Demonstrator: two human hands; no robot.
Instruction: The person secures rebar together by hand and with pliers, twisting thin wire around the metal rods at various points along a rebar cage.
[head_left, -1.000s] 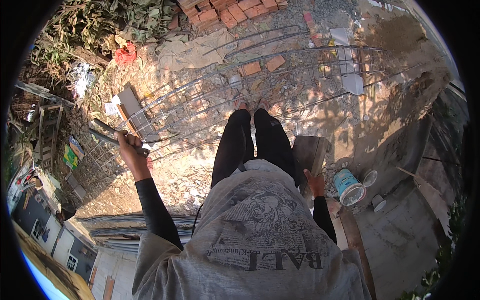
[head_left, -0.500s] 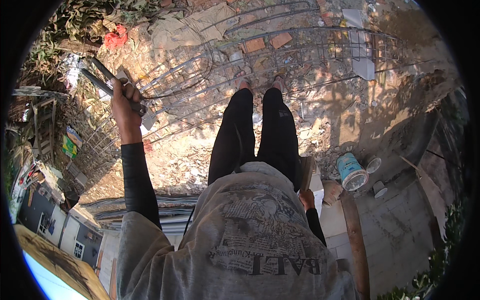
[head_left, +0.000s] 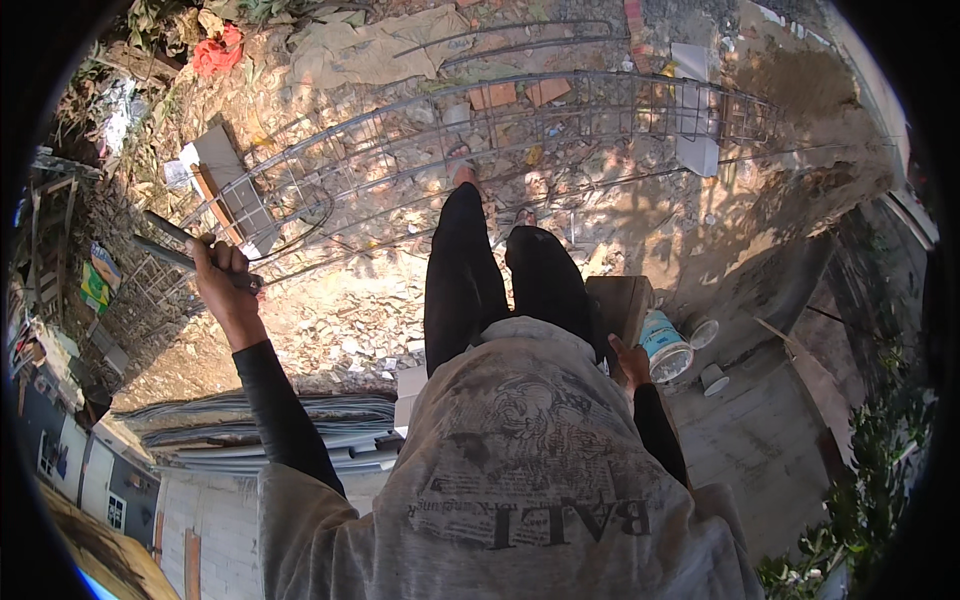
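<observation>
Held up over the left side of the ground, my left hand (head_left: 225,285) is closed around pincers with two long dark handles (head_left: 170,240). Their jaws show only as a small piece by the heel of the hand. At my right hip, my right hand (head_left: 630,362) is bent against the near edge of a flat brown wooden piece (head_left: 622,305), like a stool seat or thick board. Its fingers are partly hidden behind that edge. A long rebar cage (head_left: 470,140) lies across the ground past my feet.
A blue and white bucket (head_left: 665,348) and a small white cup (head_left: 713,380) stand right of my right hand. White boards (head_left: 695,115) lie at the cage's right part. Broken bricks (head_left: 492,95) rest beyond it, a red cloth (head_left: 217,50) far left. Dark sheets (head_left: 270,415) are stacked behind my left side.
My left hand has come lower and nearer, still holding the pincers. My right hand and the wooden piece have moved outward and forward. My legs have shifted in a step, right knee bent.
</observation>
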